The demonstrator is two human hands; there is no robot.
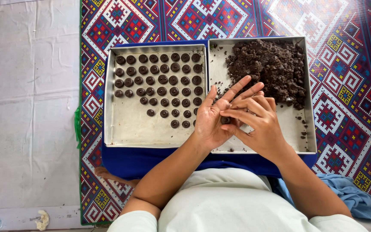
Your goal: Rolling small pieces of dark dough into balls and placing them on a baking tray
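My left hand is spread flat, palm up, fingers pointing toward the far edge of the trays. My right hand lies across it from the right, fingertips pressing a small dark dough piece against the left palm; only a sliver of the piece shows between the 2 hands. Both hands hover over the seam where 2 metal trays meet.

The left tray holds the pressed dough rounds, small dark discs with dimpled centres, set in fairly even rows that fill its far half and taper toward the near right corner; the near left part of it is bare metal. The right tray carries a loose heap of dark crumbly dough piled in its far right part, with stray crumbs scattered across the rest of the floor. I cannot tell how much dough lies under my hands.

Both trays sit side by side, touching, on a blue cloth, which lies on a patterned woven mat in red, blue and white. A crumpled light blue cloth lies on the mat beside my right forearm.
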